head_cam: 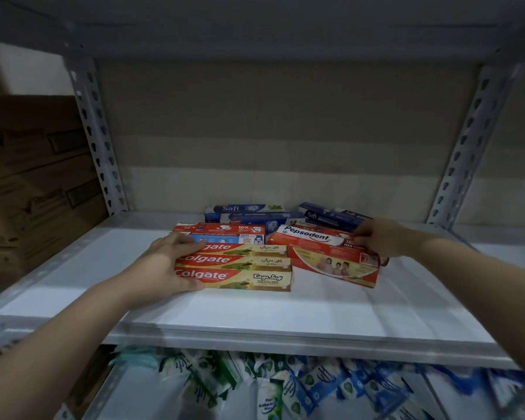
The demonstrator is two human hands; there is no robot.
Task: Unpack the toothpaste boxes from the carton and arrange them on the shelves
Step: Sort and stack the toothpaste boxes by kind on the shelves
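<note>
on white shelf, hands gripping colgate boxes, pepsodent box

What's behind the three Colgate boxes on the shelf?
Behind the Colgate boxes lies a red Pepsodent box, with blue Safi boxes further back. Their lower parts are covered, so any others there stay hidden.

Dim overall, cool grey cast. Brightest patch: white shelf board, lit from the front. Underside of upper shelf and back wall fall into shadow; wall shows horizontal bands of lighter and darker tone. Wide-angle bending: uprights splay outward. Bottom edge motion-blurred, packets smeared. Box print at centre reads sharp. Cartons at left murky.
</note>
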